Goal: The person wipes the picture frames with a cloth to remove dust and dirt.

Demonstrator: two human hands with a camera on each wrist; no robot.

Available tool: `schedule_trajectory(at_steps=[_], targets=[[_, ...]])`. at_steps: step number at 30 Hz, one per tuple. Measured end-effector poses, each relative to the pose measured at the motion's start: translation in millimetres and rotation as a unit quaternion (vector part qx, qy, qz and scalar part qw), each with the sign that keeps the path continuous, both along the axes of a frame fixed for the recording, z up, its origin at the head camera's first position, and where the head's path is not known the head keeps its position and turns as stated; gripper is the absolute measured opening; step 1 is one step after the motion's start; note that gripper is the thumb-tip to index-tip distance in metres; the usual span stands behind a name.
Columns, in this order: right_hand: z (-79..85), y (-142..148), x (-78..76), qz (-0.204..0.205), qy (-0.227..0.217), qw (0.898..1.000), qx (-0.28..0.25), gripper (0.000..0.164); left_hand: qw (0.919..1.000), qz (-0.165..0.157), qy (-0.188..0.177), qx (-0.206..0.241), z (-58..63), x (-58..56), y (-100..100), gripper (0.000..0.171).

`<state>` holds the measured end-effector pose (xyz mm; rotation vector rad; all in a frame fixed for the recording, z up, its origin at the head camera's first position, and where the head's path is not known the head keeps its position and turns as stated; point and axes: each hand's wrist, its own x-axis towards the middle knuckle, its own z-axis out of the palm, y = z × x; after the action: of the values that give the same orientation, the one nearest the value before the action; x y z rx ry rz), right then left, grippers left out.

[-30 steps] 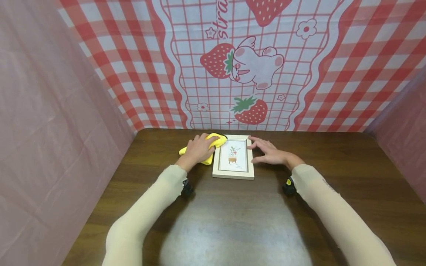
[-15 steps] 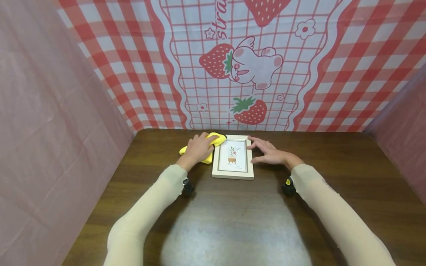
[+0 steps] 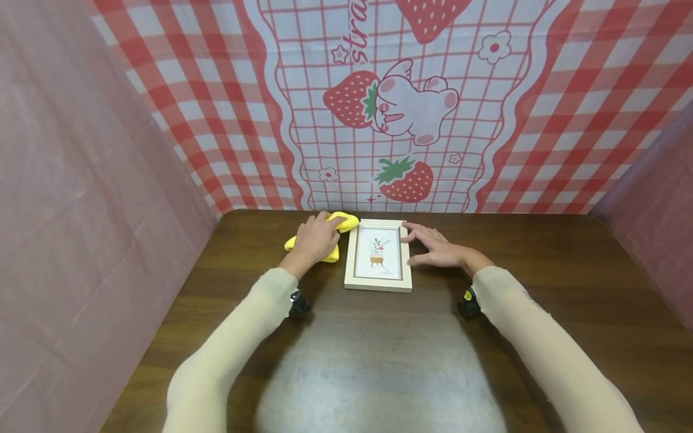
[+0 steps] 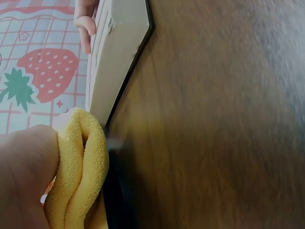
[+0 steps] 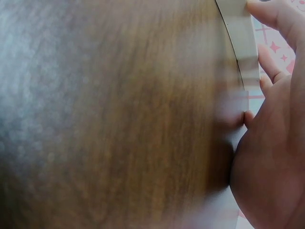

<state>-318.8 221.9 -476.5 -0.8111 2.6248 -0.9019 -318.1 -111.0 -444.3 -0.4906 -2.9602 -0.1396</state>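
A cream picture frame [image 3: 378, 285] with a potted-plant print lies flat on the wooden table. My left hand [image 3: 313, 242] grips a folded yellow cloth [image 3: 330, 254] beside the frame's left side. The cloth's dark-edged tip reaches the far left corner. In the left wrist view, the plush cloth [image 4: 88, 167] is bunched beneath the palm, close to the frame's side [image 4: 121, 47]. With spread, slightly bent fingers, my right hand [image 3: 440, 249] touches the frame's right edge. The right wrist view shows fingertips against the frame's side [image 5: 240, 38]; part of the thumb is out of sight there.
A brown wooden table [image 3: 379, 361] extends to both sides and toward the person. Behind it hangs a red-and-white checked strawberry cloth [image 3: 406, 120]. Pink curtains [image 3: 97, 210] close off the left and right sides.
My left hand has slid left with the yellow cloth, drawing it off most of the frame's left border. The right hand and the frame have hardly moved.
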Motion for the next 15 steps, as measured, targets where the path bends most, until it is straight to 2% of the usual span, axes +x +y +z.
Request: schedule_trajectory(at_steps=[7, 15], targets=[[0.0, 0.3, -0.8, -0.002, -0.004, 1.0, 0.004, 0.048, 0.9994, 0.033, 0.002, 0.011, 4.8, -2.1, -5.6, 0.045], [2.1, -0.7, 0.5, -0.002, -0.015, 1.0, 0.005, 0.049, 0.9974, 0.068, -0.014, 0.021, 1.1, -1.7, 0.8, 0.045]])
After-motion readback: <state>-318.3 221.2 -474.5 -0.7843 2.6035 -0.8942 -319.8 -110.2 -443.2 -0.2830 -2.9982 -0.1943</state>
